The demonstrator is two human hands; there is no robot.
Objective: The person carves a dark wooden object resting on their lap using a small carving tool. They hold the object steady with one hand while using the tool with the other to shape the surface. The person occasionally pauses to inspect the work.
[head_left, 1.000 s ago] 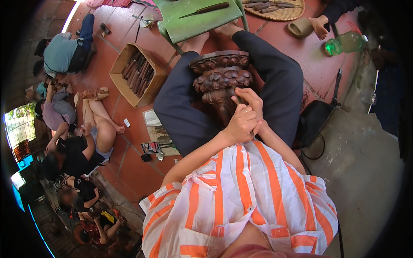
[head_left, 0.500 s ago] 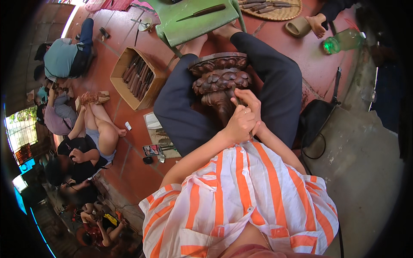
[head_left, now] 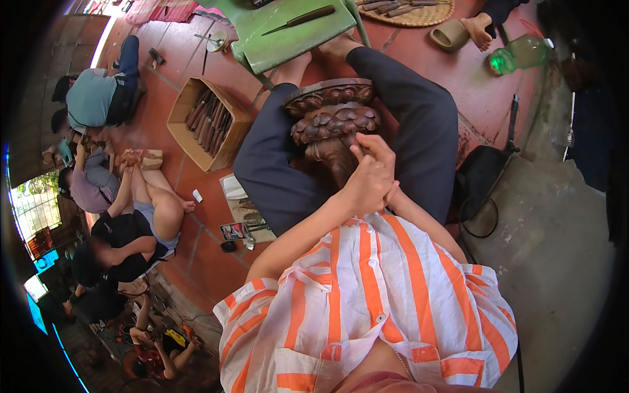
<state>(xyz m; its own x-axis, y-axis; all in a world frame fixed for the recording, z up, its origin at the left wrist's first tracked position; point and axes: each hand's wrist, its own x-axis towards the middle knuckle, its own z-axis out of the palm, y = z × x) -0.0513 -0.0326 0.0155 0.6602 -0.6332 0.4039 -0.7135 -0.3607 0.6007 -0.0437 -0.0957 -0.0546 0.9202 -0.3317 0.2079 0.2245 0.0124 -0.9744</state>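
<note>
A dark brown carved wooden piece (head_left: 335, 124), with a flat round rim and rows of petal-like relief, is held between my knees. At its lower right side my two hands are closed together, one overlapping the other. My left hand (head_left: 365, 188) is wrapped in a fist nearer my body. My right hand (head_left: 381, 156) lies beyond it, its fingers bent close to the carved surface. Between them they grip a slim carving chisel, which my fingers now almost wholly hide; its tip cannot be made out.
Ahead, a green plastic stool (head_left: 288, 42) bears a wood-handled tool. A cardboard box (head_left: 226, 150) of wooden-handled tools stands left, near a phone (head_left: 234, 231). A woven tray (head_left: 432, 14) of tools and a green bottle (head_left: 521, 57) lie beyond; a black bag (head_left: 481, 173) sits right. Several people sit left.
My left hand has turned and closed further over the chisel, so its shaft, seen between my hands before, is now mostly covered. The wooden piece stays between my knees.
</note>
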